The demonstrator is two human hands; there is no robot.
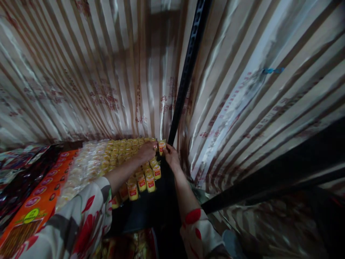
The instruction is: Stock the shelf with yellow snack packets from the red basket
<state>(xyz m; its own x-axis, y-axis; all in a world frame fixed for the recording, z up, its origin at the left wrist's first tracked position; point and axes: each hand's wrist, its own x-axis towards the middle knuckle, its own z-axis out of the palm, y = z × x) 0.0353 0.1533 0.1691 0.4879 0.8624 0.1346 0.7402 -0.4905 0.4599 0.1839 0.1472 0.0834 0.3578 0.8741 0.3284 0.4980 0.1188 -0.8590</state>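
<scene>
At the back of a black shelf, my right hand [171,157] pinches the edge of a small yellow snack packet [162,147] with a red and orange label. The packet stands upright beside the black post. Just to its left, my left hand [147,151] has its fingers closed among the back rows. What those fingers hold, if anything, is too small and dim to make out. Rows of matching yellow packets [118,151] spread beneath and left of my left forearm. Several stand at the front, their labels facing me, among them one packet [132,189].
Clear-wrapped pale packets [86,162] lie left of the yellow rows, beside an orange printed pack [51,189] and dark shiny packs [29,183]. A black post [188,72] rises behind my right hand. Pleated, printed sheeting [107,72] hangs around the black shelf [137,214].
</scene>
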